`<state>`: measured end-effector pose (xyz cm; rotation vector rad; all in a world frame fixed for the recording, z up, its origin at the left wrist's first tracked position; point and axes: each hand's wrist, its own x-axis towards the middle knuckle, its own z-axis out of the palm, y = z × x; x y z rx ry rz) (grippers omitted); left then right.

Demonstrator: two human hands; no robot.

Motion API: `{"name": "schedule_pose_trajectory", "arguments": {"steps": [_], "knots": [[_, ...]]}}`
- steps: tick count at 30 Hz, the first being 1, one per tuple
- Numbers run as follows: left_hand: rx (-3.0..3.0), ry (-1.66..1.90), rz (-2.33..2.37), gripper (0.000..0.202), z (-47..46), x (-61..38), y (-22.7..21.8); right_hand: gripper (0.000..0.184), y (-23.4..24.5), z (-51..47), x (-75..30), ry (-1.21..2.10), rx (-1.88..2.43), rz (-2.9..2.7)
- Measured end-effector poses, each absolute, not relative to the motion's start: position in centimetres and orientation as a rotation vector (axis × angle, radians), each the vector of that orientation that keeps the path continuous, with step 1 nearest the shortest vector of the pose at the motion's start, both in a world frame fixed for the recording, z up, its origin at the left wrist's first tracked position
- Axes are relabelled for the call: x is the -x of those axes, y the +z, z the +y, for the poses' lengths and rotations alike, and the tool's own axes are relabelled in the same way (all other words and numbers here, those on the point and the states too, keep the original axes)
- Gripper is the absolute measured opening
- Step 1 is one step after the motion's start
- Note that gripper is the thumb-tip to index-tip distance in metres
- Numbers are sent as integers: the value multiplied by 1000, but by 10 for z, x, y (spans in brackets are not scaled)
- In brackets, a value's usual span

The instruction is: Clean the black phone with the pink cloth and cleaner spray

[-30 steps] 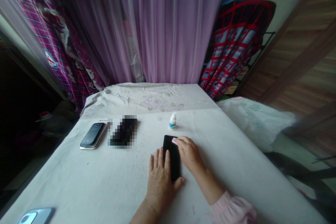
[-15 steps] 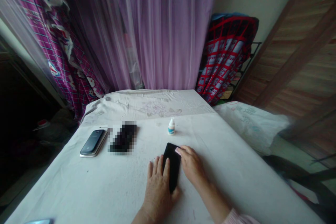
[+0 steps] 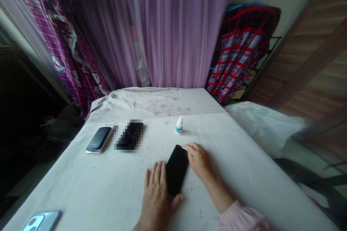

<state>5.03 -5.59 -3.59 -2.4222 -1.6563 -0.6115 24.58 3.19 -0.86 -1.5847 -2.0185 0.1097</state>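
Observation:
A black smartphone (image 3: pixel 177 169) lies slantwise on the white-covered table, dark face up. Along its left edge rests my left hand (image 3: pixel 157 191), fingers stretched out flat and the thumb spread at the phone's lower end. My right hand (image 3: pixel 200 158) is at the upper right corner, fingers bent together and touching the edge. Something small and pale shows at those fingertips, too small to tell apart from a nail or a pad. Beyond the phone stands a small white bottle (image 3: pixel 179 126) with a blue label.
Further left lie a stack of phones (image 3: pixel 99 140) and a dark, pixelated object (image 3: pixel 130 135). A silvery-blue phone (image 3: pixel 51 218) sits at the near left edge. Purple curtains (image 3: pixel 179 32) hang behind the table (image 3: pixel 114 187); a white plastic bag (image 3: pixel 265 126) is at the right.
My left hand has slid off the phone's face to its left side, leaving more of the face bare. The right fingers remain by the upper corner. The view has shifted slightly.

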Motion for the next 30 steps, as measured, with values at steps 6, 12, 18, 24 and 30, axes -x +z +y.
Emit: {"name": "schedule_pose_trajectory", "arguments": {"steps": [6, 12, 18, 24, 30], "knots": [[2441, -643, -1777, 74, -59, -46, -30, 36, -5, 37, -242, 138, 1632, -2068], [2522, -662, -1786, 72, -52, -47, -19, 28, 4, 54, -226, 99, 1652, -2128], [2502, -666, -1827, 67, -52, -49, -15, 35, -4, 34, -245, 104, 1645, -2078], [2514, -638, -1847, 64, -50, -51, -13, 38, -16, -5, -271, 76, 1662, -1984], [2585, -583, -1844, 65, -45, -49, -11, 36, -5, 24, -254, 149, 1715, -2013]]}}
